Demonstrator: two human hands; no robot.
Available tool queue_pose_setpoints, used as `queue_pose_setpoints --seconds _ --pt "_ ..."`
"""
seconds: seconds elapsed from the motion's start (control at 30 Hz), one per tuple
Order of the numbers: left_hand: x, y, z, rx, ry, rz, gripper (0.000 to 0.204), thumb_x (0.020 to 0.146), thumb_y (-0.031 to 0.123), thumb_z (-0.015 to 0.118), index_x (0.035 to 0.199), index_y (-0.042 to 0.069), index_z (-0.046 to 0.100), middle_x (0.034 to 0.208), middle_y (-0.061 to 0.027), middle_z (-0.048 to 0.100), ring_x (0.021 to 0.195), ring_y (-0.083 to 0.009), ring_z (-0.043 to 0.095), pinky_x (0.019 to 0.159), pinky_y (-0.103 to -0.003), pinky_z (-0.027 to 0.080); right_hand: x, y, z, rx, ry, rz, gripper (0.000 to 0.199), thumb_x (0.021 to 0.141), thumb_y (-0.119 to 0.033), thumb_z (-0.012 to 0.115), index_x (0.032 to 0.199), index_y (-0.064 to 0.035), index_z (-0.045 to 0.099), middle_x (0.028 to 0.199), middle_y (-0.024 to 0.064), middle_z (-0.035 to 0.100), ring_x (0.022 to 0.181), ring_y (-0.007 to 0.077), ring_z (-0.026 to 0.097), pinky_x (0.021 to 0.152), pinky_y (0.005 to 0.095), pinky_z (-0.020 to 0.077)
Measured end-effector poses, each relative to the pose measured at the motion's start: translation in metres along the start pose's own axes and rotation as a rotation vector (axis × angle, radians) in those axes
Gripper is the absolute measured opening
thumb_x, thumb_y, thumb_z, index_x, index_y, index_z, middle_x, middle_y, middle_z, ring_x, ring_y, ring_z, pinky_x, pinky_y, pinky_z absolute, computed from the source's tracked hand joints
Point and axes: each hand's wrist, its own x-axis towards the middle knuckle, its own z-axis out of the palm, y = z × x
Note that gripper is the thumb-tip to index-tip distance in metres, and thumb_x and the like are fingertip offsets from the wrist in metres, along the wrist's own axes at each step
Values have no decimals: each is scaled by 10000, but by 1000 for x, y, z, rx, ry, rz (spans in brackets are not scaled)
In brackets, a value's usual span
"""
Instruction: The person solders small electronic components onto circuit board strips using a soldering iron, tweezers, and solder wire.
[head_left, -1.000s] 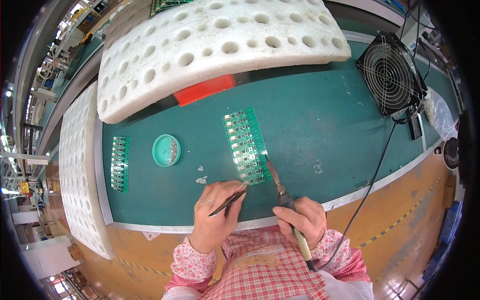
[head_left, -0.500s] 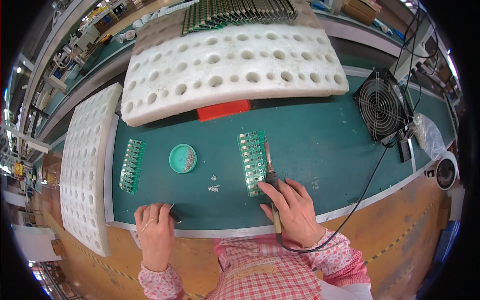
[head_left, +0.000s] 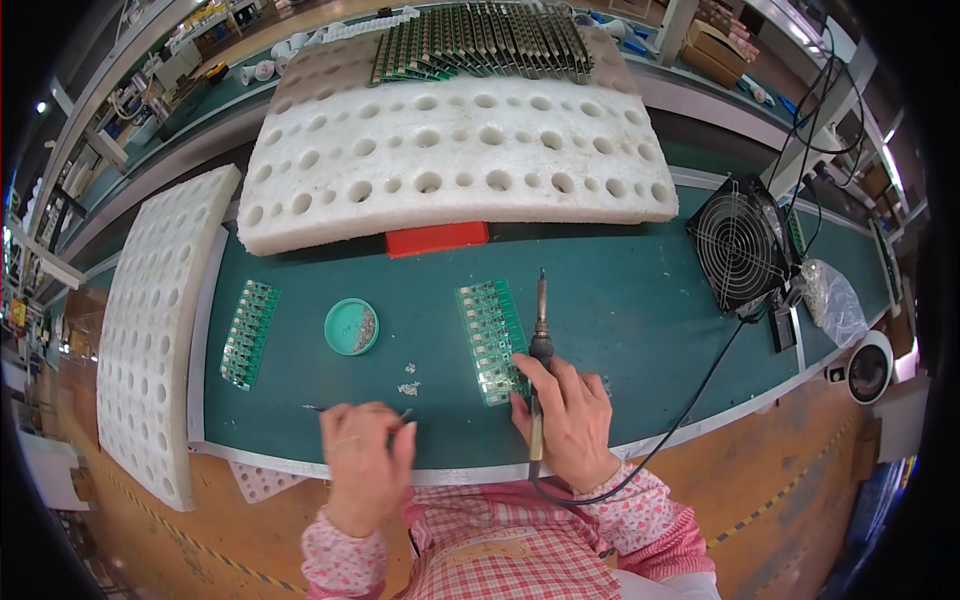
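Note:
My right hand [head_left: 572,420] is closed round a soldering iron [head_left: 541,345], whose bare tip points away from me, just right of a green circuit board [head_left: 485,340]. The fingers lie close to the board's lower right edge; whether they touch it I cannot tell. My left hand [head_left: 362,465], smeared by motion, is over the table's near edge with its fingers bent. Parts of a thin dark tool show on both sides of those fingers; its kind is unclear. Small pale bits [head_left: 409,388] lie beyond this hand, near a round green dish [head_left: 351,327] with tiny metallic parts.
Another circuit board [head_left: 250,335] lies at the left. White foam blocks with holes stand behind [head_left: 450,140] and at left [head_left: 160,330]; many boards [head_left: 480,45] stand on the rear one. A red box [head_left: 437,239] sits under it. A black fan [head_left: 738,245] and cable are right.
My left hand has moved right, toward the middle, with the thin dark tool. The right hand and iron have shifted slightly relative to the board, the tip now farther from it.

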Motion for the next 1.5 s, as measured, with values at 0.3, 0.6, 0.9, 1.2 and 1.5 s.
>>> queue_pose_setpoints --seconds 0.3,0.6,0.9,1.2,1.5 --pt "14 55 54 -315 -260 199 70 840 63 641 880 58 585 867 -79 630 794 -265 608 864 -433 407 -17 27 -42 118 -84 0 482 716 -130 787 1187 -151 690 1008 77 603 835 260 616 760 376 490" --pt "7 57 52 -410 -334 323 138 797 104 723 811 99 585 802 -31 610 738 -226 575 862 -444 382 -51 47 -56 259 -190 -217 458 643 -145 759 1097 -200 732 954 74 546 778 247 588 692 366 499" --pt "4 58 61 -425 -117 101 204 802 108 781 808 100 577 856 5 661 765 -188 606 845 -415 363 -75 45 -75 451 135 9 179 851 -93 731 996 -17 659 588 39 577 431 180 491 403 302 373" --pt "-1 60 72 -405 -84 92 244 776 33 742 736 90 508 1088 -26 710 970 -238 649 850 -413 391 -66 28 -63 484 27 -141 289 746 29 727 1004 -28 612 580 30 548 480 185 562 475 302 479" --pt "0 62 75 -382 -74 110 241 745 37 754 787 86 522 1093 -20 699 978 -244 643 851 -414 394 -61 24 -59 466 -31 -185 330 718 54 738 1014 -26 614 579 20 517 461 172 515 455 295 427"
